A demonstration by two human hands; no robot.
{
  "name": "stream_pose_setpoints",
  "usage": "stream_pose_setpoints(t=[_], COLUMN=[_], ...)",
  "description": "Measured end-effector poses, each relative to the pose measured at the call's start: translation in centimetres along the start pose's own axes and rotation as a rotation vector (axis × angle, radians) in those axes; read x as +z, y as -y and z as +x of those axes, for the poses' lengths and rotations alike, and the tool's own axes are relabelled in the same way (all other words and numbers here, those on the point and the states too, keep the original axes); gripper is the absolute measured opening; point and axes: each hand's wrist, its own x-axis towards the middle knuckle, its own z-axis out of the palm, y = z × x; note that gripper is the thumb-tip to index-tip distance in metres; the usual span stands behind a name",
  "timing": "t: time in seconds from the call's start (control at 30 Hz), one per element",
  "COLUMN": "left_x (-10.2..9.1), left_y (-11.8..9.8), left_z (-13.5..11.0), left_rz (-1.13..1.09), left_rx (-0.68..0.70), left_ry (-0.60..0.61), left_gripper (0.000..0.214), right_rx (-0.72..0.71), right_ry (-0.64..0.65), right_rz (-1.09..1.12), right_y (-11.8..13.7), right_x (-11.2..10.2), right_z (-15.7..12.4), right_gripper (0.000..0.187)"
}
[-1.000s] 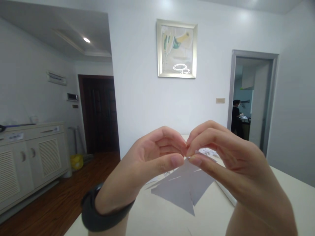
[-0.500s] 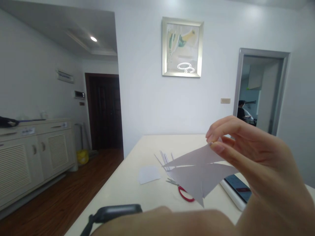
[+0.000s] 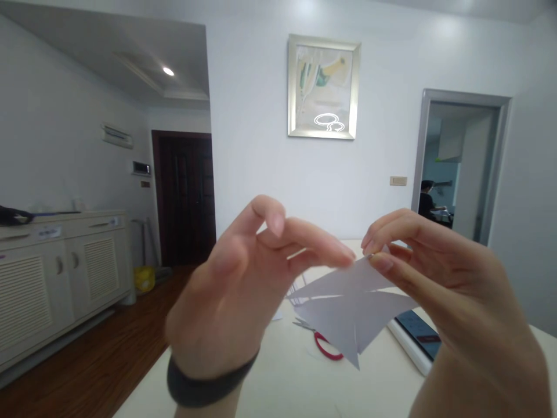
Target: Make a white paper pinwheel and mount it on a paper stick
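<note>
Between the thumb and fingertips of my right hand [image 3: 452,284] is pinched the upper corner of a sheet of white paper [image 3: 348,307]. The paper has slits cut into it, so that pointed flaps spread left and downward. My left hand [image 3: 235,284], with a dark band on its wrist, is raised to the left of the paper. Its fingers are apart and nothing shows in them; the fingertips come close to the paper's upper edge, and I cannot tell whether they touch. Scissors with red handles [image 3: 326,350] lie on the table below the paper, partly hidden by it.
The pale table [image 3: 287,389] holds a phone [image 3: 420,335] on a white block at the right. Thin white strips [image 3: 300,285] lie behind my left hand, which also covers most of another paper piece [image 3: 277,316]. A person [image 3: 426,197] is visible through the far doorway.
My left hand has risen from the bottom of the view to beside the paper, its fingers now showing. My right hand keeps its pinch on the paper, almost unmoved.
</note>
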Motion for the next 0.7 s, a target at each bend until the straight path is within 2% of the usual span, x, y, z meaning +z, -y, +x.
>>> stream_pose_setpoints(t=[0.07, 0.13, 0.4, 0.6, 0.7], left_x=[1.2, 1.9, 3.0, 3.0, 3.0], left_y=[-1.6, -2.0, -1.3, -1.1, -1.1], left_z=[0.5, 0.9, 0.6, 0.7, 0.6], left_rz=[0.004, 0.070, 0.278, 0.332, 0.311], left_rx=[-0.010, -0.052, -0.141, -0.188, -0.209], left_ry=[0.025, 0.001, -0.055, 0.074, 0.058], left_gripper=[0.010, 0.002, 0.016, 0.019, 0.015], right_rx=[0.005, 0.007, 0.019, -0.029, -0.046], right_ry=[0.026, 0.053, 0.088, 0.094, 0.094], right_rz=[0.000, -0.007, 0.001, 0.005, -0.005], right_y=[-0.1, -0.2, 0.1, 0.3, 0.3], right_x=[0.0, 0.0, -0.1, 0.0, 0.0], right_z=[0.0, 0.1, 0.3, 0.4, 0.4], right_gripper=[0.005, 0.005, 0.006, 0.005, 0.006])
